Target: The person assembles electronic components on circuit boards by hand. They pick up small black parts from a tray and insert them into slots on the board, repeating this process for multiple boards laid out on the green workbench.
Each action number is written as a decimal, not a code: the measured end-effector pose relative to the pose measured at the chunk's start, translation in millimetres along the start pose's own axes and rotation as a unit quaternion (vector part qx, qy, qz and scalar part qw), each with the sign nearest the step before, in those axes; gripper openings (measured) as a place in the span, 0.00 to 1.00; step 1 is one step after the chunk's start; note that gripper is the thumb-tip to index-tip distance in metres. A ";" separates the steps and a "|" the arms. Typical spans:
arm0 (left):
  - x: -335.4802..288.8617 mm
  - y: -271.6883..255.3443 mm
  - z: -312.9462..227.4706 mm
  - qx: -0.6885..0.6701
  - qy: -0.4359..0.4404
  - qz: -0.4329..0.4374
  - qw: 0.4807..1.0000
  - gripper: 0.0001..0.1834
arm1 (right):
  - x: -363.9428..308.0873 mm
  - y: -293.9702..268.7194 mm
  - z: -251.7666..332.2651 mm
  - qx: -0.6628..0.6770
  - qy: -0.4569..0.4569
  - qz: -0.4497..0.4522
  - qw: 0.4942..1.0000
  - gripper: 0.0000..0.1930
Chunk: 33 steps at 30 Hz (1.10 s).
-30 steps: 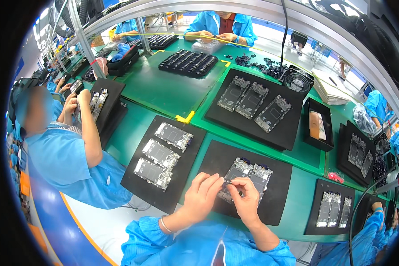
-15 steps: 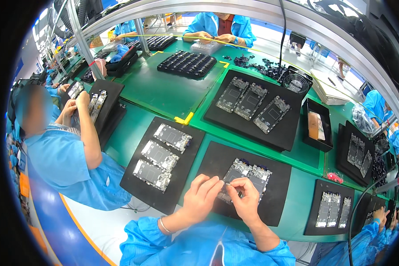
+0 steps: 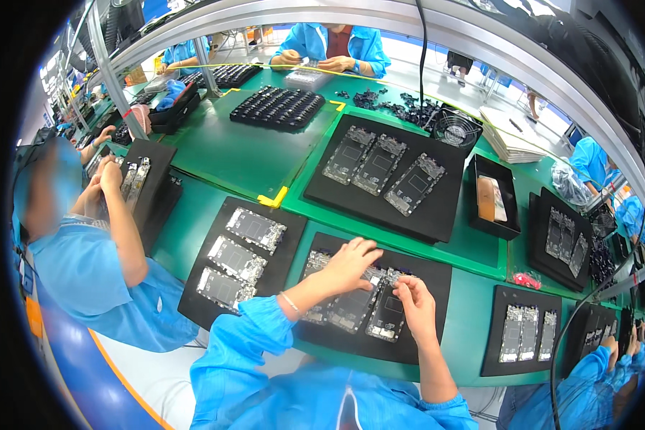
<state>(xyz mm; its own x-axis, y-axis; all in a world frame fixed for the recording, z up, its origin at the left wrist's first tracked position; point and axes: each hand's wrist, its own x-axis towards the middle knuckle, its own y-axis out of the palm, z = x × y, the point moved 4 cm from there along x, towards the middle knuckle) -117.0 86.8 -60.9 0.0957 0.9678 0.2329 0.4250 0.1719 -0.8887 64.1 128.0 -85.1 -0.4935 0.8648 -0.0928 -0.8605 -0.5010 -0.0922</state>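
Three flat phone-sized assemblies with silvery circuit parts lie side by side on a black mat (image 3: 437,279) before me. My left hand (image 3: 345,266) reaches over the left and middle ones, fingers stretched and apart, with its thumb near the upper part of the middle phone assembly (image 3: 350,309). At the upper right corner of the right phone assembly (image 3: 387,315), my right hand (image 3: 417,304) has its thumb and fingertips pinched together. Whatever is between those fingertips is too small to make out. The left phone assembly (image 3: 317,269) is partly hidden by my left hand and wrist.
Left of me, another black mat (image 3: 218,304) bears three assemblies, near a co-worker (image 3: 86,265). Ahead are a raised black pad (image 3: 423,222) with three more, a black box (image 3: 509,228), a fan (image 3: 455,130) and a black tray of parts (image 3: 279,107).
My hands were close together above the assemblies. Now they are apart: the left has moved up with fingers extended, the right to the right assembly's top corner. The whole view has shifted slightly.
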 end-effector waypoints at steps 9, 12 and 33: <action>-36.1 -52.6 -53.3 -0.035 -0.074 -0.125 0.989 0.24 | -6.6 19.3 22.5 0.066 -0.030 0.003 0.997 0.12; -47.0 -59.8 -69.5 -0.033 -0.074 -0.162 0.984 0.24 | -13.0 23.5 30.5 0.080 -0.062 0.010 0.995 0.10; -86.3 -47.3 -102.9 0.089 -0.022 -0.280 0.956 0.25 | -51.5 26.0 48.2 -0.003 -0.134 0.020 0.991 0.06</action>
<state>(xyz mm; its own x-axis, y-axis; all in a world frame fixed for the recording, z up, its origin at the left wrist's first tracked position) -52.8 -23.8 1.7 -0.1408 0.7213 0.6781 0.2392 0.6895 -0.6837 61.1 72.1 -34.9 -0.5431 0.8224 0.1693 -0.8396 -0.5341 -0.0991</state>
